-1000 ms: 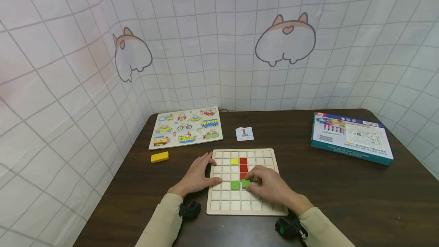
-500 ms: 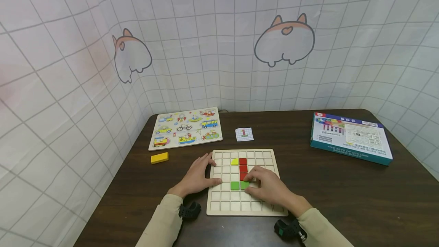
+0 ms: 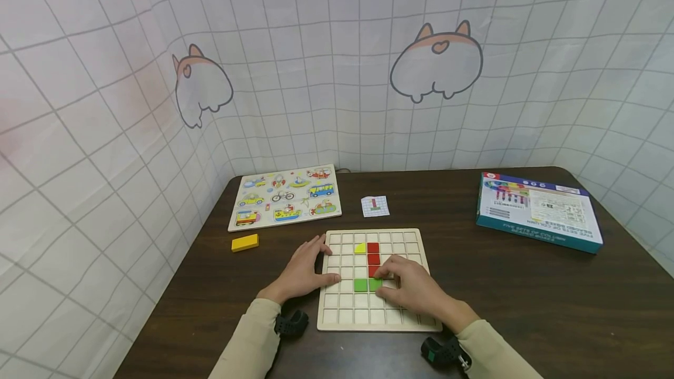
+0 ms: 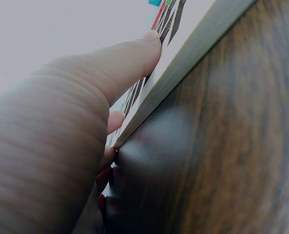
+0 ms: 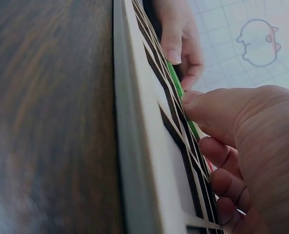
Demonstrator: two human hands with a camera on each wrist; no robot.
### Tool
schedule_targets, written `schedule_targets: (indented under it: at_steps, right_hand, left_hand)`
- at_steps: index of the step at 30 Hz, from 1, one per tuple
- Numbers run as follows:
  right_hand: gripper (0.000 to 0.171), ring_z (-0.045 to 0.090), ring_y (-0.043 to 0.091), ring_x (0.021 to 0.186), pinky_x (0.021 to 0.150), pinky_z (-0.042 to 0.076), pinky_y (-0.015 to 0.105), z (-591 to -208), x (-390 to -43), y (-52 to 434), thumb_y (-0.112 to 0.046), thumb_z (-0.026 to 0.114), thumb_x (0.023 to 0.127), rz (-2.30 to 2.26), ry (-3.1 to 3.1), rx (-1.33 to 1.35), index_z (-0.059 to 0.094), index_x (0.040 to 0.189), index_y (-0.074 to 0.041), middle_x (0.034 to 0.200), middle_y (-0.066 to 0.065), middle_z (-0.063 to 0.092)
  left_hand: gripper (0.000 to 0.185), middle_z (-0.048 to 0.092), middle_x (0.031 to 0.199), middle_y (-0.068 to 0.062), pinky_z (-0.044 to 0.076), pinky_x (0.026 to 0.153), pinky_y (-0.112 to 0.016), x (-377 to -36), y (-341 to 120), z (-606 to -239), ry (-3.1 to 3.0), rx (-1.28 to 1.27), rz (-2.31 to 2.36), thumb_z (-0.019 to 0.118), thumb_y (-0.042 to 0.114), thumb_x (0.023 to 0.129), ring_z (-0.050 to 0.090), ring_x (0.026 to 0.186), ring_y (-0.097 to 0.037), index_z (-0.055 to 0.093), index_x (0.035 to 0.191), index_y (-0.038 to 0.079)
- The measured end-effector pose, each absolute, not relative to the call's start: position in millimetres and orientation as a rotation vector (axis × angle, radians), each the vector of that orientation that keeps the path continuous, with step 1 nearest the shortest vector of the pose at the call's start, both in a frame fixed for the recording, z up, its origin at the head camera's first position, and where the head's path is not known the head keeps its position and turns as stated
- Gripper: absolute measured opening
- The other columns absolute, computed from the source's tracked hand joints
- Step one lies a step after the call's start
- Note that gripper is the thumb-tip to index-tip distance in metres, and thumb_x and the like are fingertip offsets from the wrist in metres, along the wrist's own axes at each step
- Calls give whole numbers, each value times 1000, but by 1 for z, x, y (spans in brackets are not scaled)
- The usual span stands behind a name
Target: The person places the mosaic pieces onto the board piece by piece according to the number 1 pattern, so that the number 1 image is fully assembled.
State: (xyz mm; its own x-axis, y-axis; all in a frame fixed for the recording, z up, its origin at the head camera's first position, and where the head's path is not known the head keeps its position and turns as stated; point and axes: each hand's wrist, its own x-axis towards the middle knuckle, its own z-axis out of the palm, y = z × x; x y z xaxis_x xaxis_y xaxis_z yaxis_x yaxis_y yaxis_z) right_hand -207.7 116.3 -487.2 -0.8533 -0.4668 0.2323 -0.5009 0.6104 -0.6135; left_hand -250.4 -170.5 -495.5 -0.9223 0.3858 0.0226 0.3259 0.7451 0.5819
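A pale wooden grid board (image 3: 379, 327) lies on the dark table. My left hand (image 3: 300, 269) rests at its left edge, thumb laid over the rim and fingers spread toward the upper left corner. With thumb and fingertips, my right hand (image 3: 416, 286) pinches a green square tile (image 3: 375, 285), which sits in a cell just below a column of red tiles (image 3: 373, 259). Directly left of it lies another green tile (image 3: 360, 285). A yellow tile with a slanted edge (image 3: 360, 248) is beside the top red one. The right fingers partly cover the held tile and lowest red tile.
Behind the board is a small paper card (image 3: 375, 206) with a printed grid pattern. A yellow block (image 3: 245, 243) lies left of the board. A picture puzzle board (image 3: 285, 196) is at the back left, and a flat teal box (image 3: 539, 212) at the back right.
My right hand has lowered the green tile slightly leftward into the cell beside the other green tile. Over the last half second it has stayed still. The left hand keeps its place.
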Motion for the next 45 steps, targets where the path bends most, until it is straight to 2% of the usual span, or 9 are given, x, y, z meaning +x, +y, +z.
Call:
schedule_targets:
  at_steps: [8,19,31,37,45]
  right_hand:
    - [16,54,6,84,77,50,27,-487,-207,116,-23,79,82,1105,-2764,860,71,95,-24,97,-14,60]
    - [16,52,8,76,68,47,24,-482,-210,123,-21,78,84,1162,-2728,843,70,99,-21,94,-12,64]
    - [20,56,7,77,67,50,25,-472,-219,170,-25,73,89,1195,-2757,798,71,106,-14,97,-7,66]
    - [23,52,9,73,62,46,24,-467,-220,194,-29,74,88,1161,-2837,716,70,106,-15,92,-9,63]
    - [25,54,9,74,63,47,25,-472,-220,216,-32,74,88,1148,-2848,645,70,107,-16,94,-8,65]
  left_hand:
    - [52,22,161,-4,14,117,-55,-251,-171,-496,2849,577,908,73,55,81,15,149,-28,54,116,20]
    - [52,22,161,-5,14,117,-56,-249,-171,-493,2837,564,923,74,54,81,15,149,-30,55,116,20]
    - [53,23,161,-4,15,117,-58,-249,-168,-493,2834,558,924,74,55,80,15,149,-31,55,116,21]
    - [53,23,161,-5,15,117,-57,-249,-169,-493,2835,563,921,74,55,81,15,149,-31,55,116,20]
    - [53,23,161,-6,14,117,-56,-248,-169,-492,2845,574,907,73,54,82,16,149,-29,55,117,19]
